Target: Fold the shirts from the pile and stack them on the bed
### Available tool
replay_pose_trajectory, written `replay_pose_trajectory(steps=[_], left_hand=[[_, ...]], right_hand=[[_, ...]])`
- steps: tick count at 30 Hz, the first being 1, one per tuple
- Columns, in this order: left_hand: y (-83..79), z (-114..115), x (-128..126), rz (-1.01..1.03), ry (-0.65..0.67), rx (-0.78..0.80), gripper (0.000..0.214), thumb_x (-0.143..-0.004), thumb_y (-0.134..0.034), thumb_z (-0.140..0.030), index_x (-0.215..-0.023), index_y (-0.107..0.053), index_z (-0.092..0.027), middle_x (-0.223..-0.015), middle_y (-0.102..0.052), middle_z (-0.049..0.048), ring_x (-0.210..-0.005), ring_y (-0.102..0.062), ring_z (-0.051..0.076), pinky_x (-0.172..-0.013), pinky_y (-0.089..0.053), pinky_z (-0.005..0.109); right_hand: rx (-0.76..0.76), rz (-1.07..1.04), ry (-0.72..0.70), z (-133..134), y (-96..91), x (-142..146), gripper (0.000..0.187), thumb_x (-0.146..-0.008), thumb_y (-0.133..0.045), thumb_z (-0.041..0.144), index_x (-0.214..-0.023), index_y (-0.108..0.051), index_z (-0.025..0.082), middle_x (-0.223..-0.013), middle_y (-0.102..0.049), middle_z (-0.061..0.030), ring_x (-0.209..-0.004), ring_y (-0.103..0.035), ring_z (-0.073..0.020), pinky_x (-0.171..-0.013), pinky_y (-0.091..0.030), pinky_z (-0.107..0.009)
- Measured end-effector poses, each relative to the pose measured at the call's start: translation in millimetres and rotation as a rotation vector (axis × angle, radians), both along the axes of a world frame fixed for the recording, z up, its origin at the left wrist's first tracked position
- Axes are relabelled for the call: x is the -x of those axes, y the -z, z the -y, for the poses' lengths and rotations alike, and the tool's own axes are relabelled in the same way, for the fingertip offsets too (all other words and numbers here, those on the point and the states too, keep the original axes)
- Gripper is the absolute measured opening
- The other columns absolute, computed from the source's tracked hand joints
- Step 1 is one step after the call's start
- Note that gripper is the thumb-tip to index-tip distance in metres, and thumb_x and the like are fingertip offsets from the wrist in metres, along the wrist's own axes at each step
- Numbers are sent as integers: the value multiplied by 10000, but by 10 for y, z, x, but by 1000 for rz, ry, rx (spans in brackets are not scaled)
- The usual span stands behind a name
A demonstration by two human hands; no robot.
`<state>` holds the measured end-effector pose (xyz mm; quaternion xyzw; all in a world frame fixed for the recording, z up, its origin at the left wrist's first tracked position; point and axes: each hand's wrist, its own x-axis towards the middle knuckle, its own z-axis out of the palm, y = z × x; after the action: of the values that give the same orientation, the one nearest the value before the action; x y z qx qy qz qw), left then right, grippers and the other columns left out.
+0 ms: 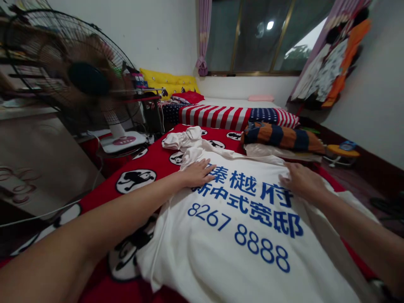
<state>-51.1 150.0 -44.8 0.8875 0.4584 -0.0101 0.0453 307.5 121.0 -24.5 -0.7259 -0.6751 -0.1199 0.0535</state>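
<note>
A white T-shirt (pixel 217 252) with blue printed characters and numerals lies spread out on a red cover. My left hand (pixel 198 173) rests on its upper left part, palm down with fingers stretched out. On the upper right side, my right hand (pixel 301 180) touches the cloth, thumb apart from the slightly bent fingers; part of its grip is blurred. Bunched white fabric (pixel 183 139) lies beyond my left hand. The red cover (pixel 164 168) beneath carries black-and-white round prints.
A floor fan (pixel 90 80) stands at the left beside a cabinet (pixel 38 155). Folded striped cloth (pixel 284 136) lies beyond my right hand. Farther back is a bed with a striped, starred cover (pixel 217 115). Clothes (pixel 334 63) hang at the right above a small stool (pixel 342 151).
</note>
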Motion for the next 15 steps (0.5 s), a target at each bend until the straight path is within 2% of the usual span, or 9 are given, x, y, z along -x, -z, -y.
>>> replay_pose_trajectory(steps=[2, 5, 7, 8, 9, 11, 13, 15], left_hand=[[-41, 198, 105, 3, 39, 16, 658, -964, -276, -544, -1523, -222, -202, -1598, -97, 155, -1475, -73, 290, -1164, -129, 458], [-134, 430, 297, 58, 79, 92, 669, -943, -351, -545, -1516, -254, -211, -1596, -118, 137, -1476, -96, 263, -1169, -148, 428], [-200, 515, 445, 142, 96, 159, 660, -900, -464, -512, -1477, -358, -208, -1583, -199, 120, -1456, -206, 253, -1159, -204, 377], [-226, 531, 521, 208, 82, 182, 620, -873, -515, -481, -1423, -454, -201, -1553, -297, 111, -1418, -308, 249, -1138, -259, 346], [-244, 531, 594, 284, 43, 190, 551, -848, -549, -449, -1335, -561, -192, -1485, -430, 104, -1346, -428, 247, -1099, -325, 322], [-255, 483, 728, 446, -120, 144, 395, -816, -571, -397, -1110, -709, -172, -1223, -670, 88, -1118, -617, 241, -975, -447, 302], [-232, 384, 832, 590, -344, 37, 313, -795, -581, -360, -973, -745, -161, -960, -747, 69, -925, -673, 237, -834, -509, 299], [-189, 249, 894, 686, -539, -51, 288, -765, -616, -318, -969, -738, -157, -864, -742, 65, -840, -673, 228, -727, -518, 284]], right_hand=[[0, -52, -177, 209, 26, 265, 574, -845, -529, 415, -1345, -492, 135, -1347, -545, -187, -1168, -548, -344, -914, -449, -465], [95, -140, -390, 482, 103, 590, 562, -835, -549, 474, -1313, -541, 180, -1360, -552, -151, -1161, -570, -329, -949, -449, -457], [115, -156, -453, 588, 177, 701, 526, -861, -514, 489, -1292, -567, 191, -1366, -548, -149, -1178, -565, -326, -961, -445, -461], [92, -161, -462, 617, 221, 724, 508, -878, -490, 489, -1279, -581, 189, -1365, -548, -150, -1190, -557, -323, -973, -437, -461], [49, -171, -458, 631, 266, 731, 496, -893, -468, 484, -1268, -592, 184, -1364, -547, -151, -1202, -548, -319, -988, -427, -461], [-48, -200, -453, 630, 359, 715, 482, -911, -442, 473, -1254, -605, 176, -1349, -555, -149, -1208, -539, -308, -1011, -410, -458], [-124, -227, -453, 614, 435, 693, 466, -915, -437, 465, -1238, -617, 181, -1329, -568, -140, -1202, -538, -301, -1013, -408, -458], [-160, -238, -459, 600, 480, 684, 443, -909, -450, 460, -1217, -628, 194, -1303, -585, -129, -1180, -549, -293, -1001, -418, -453]])
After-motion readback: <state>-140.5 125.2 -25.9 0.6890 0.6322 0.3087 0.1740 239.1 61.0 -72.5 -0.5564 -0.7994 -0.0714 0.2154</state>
